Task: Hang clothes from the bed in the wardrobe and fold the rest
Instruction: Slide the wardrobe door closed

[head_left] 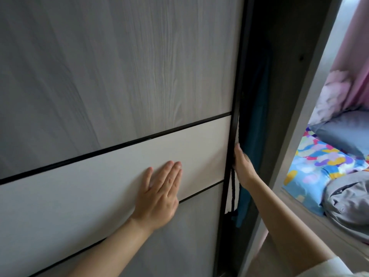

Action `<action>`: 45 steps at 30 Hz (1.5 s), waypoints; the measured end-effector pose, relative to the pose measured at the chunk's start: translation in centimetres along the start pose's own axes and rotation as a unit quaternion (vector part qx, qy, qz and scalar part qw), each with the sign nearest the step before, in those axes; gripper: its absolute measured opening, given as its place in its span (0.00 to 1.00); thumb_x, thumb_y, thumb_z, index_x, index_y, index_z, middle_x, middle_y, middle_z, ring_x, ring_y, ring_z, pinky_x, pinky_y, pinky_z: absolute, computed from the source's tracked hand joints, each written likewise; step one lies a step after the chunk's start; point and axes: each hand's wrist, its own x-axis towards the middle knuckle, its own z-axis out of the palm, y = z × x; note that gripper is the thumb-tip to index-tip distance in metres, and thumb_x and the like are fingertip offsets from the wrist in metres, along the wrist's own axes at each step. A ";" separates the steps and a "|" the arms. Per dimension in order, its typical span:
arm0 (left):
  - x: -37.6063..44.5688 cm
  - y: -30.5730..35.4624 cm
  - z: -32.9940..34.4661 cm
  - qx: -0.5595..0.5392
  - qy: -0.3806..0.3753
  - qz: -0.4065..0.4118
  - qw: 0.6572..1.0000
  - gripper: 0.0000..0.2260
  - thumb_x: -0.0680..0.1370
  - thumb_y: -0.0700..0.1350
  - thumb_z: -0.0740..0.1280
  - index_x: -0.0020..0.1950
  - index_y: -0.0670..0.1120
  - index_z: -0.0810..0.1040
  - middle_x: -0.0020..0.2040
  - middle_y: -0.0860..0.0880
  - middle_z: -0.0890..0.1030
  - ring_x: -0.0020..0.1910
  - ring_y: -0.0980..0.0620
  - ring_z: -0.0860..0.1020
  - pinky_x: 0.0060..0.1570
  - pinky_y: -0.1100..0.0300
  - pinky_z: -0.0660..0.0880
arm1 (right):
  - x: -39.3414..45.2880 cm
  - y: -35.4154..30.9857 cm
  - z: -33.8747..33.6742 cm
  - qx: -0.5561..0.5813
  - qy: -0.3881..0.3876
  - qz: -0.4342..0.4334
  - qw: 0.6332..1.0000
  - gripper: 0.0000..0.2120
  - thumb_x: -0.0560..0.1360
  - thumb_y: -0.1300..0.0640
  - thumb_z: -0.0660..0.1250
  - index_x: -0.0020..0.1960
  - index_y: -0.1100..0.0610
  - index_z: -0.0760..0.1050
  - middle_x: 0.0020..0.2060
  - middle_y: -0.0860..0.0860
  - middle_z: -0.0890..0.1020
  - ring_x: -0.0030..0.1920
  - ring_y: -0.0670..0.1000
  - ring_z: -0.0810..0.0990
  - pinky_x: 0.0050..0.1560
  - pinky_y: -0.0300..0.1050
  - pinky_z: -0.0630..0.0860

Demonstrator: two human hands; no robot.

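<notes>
A grey wood-grain sliding wardrobe door [119, 66] with a cream band fills most of the head view. My left hand [161, 192] presses flat on that band, fingers straight. My right hand [242, 162] grips the door's dark right edge [234, 124], its fingers hidden behind the frame. In the narrow gap beside it hangs a teal garment [257, 120], with a white piece with dark cords [231, 194] lower down. A grey garment [349, 204] lies crumpled on the bed at the right.
The bed [315, 156] with a colourful patterned sheet lies right of the wardrobe's side panel [295, 96]. A grey pillow [343, 132] and a pink-white bundle [333, 94] sit at its head. A pink curtain [355, 47] hangs behind.
</notes>
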 end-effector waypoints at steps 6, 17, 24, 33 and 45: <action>0.1 0.1 0.6 0.002 0.013 0.011 1.000 0.25 0.70 0.43 0.57 0.67 0.41 0.66 0.77 0.47 0.49 0.76 0.52 0.47 0.72 0.48 0.44 | 1.7 -2.1 -0.5 0.135 -0.157 0.170 0.963 0.29 0.78 0.37 0.43 0.69 0.52 0.66 0.56 0.46 0.76 0.47 0.49 0.77 0.51 0.42 0.70; 0.7 0.4 0.2 0.006 -0.012 0.010 1.000 0.23 0.71 0.44 0.56 0.66 0.40 0.67 0.67 0.46 0.66 0.74 0.49 0.53 0.72 0.47 0.44 | 3.3 -1.1 -4.2 -0.207 0.167 -0.072 0.961 0.25 0.79 0.50 0.58 0.73 0.59 0.60 0.69 0.57 0.67 0.68 0.57 0.66 0.65 0.43 0.62; -0.3 0.3 0.2 0.021 -0.026 0.028 0.999 0.24 0.70 0.42 0.56 0.67 0.39 0.66 0.67 0.45 0.67 0.71 0.48 0.56 0.72 0.49 0.43 | 4.2 0.2 -0.3 0.017 -0.102 0.090 0.991 0.24 0.79 0.39 0.48 0.65 0.53 0.66 0.61 0.53 0.74 0.61 0.54 0.73 0.66 0.50 0.67; -7.2 -3.1 -3.8 -0.032 -0.089 0.016 0.995 0.19 0.69 0.41 0.58 0.59 0.41 0.71 0.61 0.43 0.76 0.62 0.45 0.69 0.70 0.51 0.54 | -2.0 0.4 -1.2 -0.337 0.131 -0.247 0.899 0.14 0.77 0.64 0.58 0.59 0.68 0.74 0.56 0.64 0.76 0.54 0.61 0.76 0.49 0.37 0.68; -15.3 -12.7 -14.3 0.086 -0.212 -0.074 0.971 0.14 0.66 0.43 0.57 0.41 0.40 0.80 0.49 0.42 0.79 0.51 0.45 0.68 0.58 0.48 0.63 | -10.8 1.1 12.9 -0.353 -0.101 -0.571 0.734 0.14 0.69 0.65 0.56 0.41 0.66 0.80 0.44 0.62 0.82 0.44 0.65 0.79 0.47 0.46 0.73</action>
